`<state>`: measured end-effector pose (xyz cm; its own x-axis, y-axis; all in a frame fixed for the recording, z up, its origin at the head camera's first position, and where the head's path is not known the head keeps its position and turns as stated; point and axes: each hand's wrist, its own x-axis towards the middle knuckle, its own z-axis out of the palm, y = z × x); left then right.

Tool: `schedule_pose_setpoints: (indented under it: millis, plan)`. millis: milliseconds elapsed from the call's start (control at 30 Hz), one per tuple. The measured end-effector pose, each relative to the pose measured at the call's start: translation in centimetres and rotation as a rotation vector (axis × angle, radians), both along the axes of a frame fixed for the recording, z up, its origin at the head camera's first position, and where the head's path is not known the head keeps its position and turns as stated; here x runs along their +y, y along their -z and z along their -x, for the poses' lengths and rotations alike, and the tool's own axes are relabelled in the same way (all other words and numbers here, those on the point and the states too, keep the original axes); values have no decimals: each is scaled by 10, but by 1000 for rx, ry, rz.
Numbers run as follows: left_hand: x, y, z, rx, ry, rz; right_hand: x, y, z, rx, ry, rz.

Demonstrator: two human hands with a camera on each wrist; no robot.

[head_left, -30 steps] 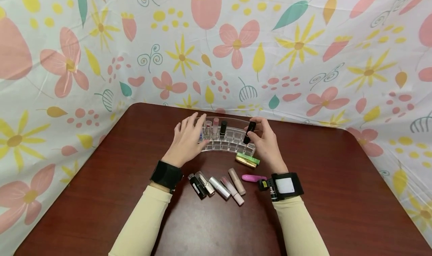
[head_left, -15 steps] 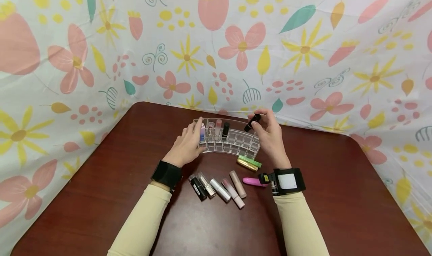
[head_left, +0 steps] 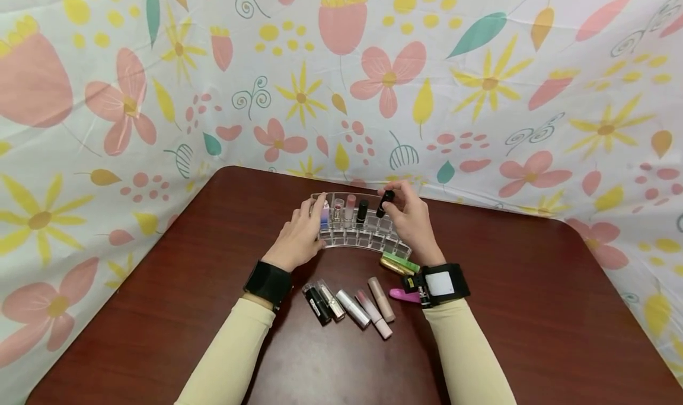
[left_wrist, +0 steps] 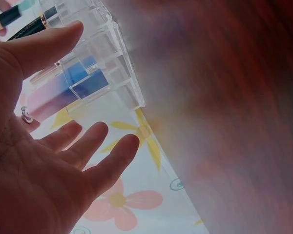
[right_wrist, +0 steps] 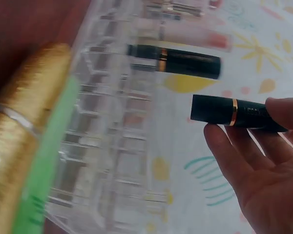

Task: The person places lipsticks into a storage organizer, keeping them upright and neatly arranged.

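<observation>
A clear curved lipstick stand sits at the back of the table. My right hand pinches a black lipstick with a gold band, tilted just above the stand's back row. My left hand is at the stand's left end with fingers spread; whether it touches is hard to tell. Beside its thumb, a pink-and-blue lipstick fills the end slot. Further along the back row stand a clear-capped lipstick, a pink lipstick and another black lipstick.
In front of the stand's right end lie a green tube and a gold tube. Nearer me are a black tube, a silver tube, a beige tube and others. A magenta tube lies by my right wrist.
My right hand has carried the black lipstick leftward along the stand, toward the standing black one. The lipstick tilted further midway and is steeper again now. My left hand stays at the left end.
</observation>
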<state>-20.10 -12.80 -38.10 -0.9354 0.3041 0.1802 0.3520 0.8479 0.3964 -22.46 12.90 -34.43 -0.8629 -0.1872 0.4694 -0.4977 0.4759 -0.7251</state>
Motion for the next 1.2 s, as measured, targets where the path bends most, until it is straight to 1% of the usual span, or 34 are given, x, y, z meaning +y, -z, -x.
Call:
schedule_pose_setpoints:
  millis: [133, 267, 433, 633, 833, 1033, 1200]
  plan:
    - [-2, -2, 1, 3, -7, -7, -3, 7, 5, -28, -9, -57]
    - [-2, -4, 3, 0, -7, -17, -5, 11, 7, -42, 7, -111]
    - [0, -6, 2, -28, -13, -26, -4, 15, 8, -35, 21, -175]
    - [3, -5, 0, -41, -4, -36, -1, 18, 5, -52, 40, -190]
    - [3, -4, -2, -39, -15, -33, -1, 19, 4, -94, 34, -206]
    - [3, -3, -2, -56, -14, -40, -1, 20, 4, -111, 34, -240]
    - [2, -1, -3, -64, -12, -51, 2, 20, 1, -173, 31, -264]
